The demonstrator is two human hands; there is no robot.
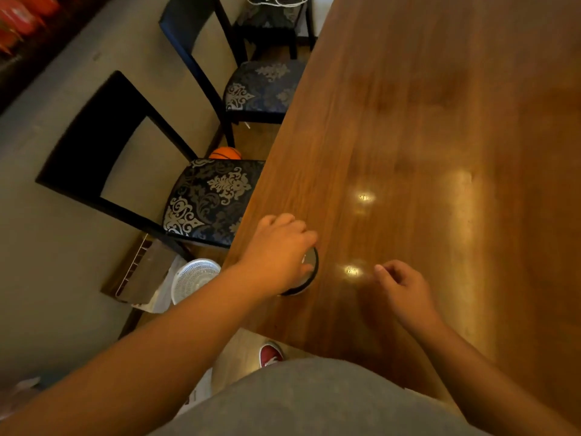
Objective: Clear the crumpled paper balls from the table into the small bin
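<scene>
Wood of the table (424,136) shows us no paper balls anywhere in view, so we judge the clearing nearly or fully done. Our left hand (276,250) hangs over the small bin (315,267) at lower centre, by the table's left edge, fingers curled downward; whether they clamp anything we cannot tell. Our right hand (405,287) hovers near, to the bin's right, fingers loosely curled, holding nothing
</scene>
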